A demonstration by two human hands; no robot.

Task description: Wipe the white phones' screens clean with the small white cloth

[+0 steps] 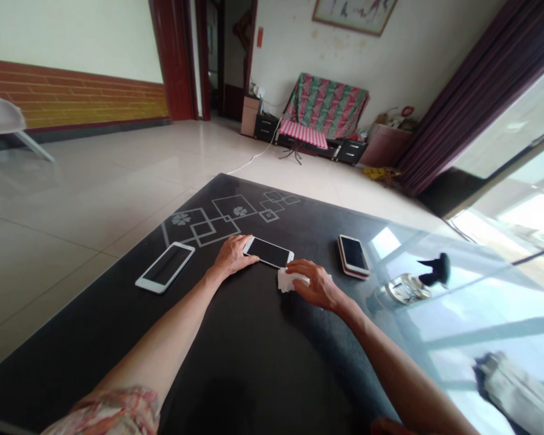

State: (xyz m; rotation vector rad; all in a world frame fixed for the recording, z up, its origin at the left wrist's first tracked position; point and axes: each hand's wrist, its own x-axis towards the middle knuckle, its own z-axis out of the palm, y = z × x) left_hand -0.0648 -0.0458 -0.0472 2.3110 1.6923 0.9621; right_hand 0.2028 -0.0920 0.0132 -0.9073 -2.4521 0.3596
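A white smartphone (268, 252) with a dark screen lies on the black table in front of me. My left hand (233, 256) grips its left end, thumb along the near edge and fingers at the far side. At the phone's right end is my right hand (315, 284), its fingers closed over a crumpled white tissue (286, 280). Part of the tissue is hidden under the palm. A second, larger white smartphone (165, 267) rests to the left of my left hand. Beyond my right hand, to the right, lies a stack of phones (353, 256), white on top with a reddish edge below.
A clear bottle with a black top (408, 287) is on the right of the table (254, 350). A grey cloth (517, 386) lies at the lower right. Across the tiled floor are a striped small table (303, 134), a cloth-covered object (326, 106) and a white chair (2, 115).
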